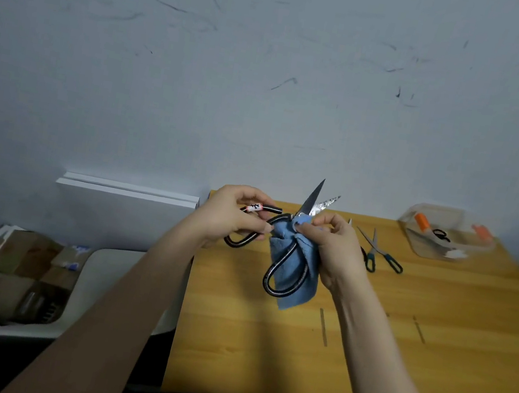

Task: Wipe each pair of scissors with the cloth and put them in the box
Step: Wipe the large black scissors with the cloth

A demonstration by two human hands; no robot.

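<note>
Large black-handled scissors (277,267) are held up above the wooden table (429,359), blades spread and pointing up. My left hand (231,214) grips one handle loop. My right hand (328,244) holds a blue cloth (300,284) pinched around the scissors near the pivot; the cloth hangs down behind the other handle. A pair of teal-handled scissors (378,252) lies on the table to the right of my hands. A clear plastic box (449,235) stands at the far right corner, with orange-handled and black-handled items inside.
A white chair (94,289) stands left of the table with cardboard packages (11,272) on it. White boards (129,191) lean at the wall behind. The table's left edge runs just under my left forearm.
</note>
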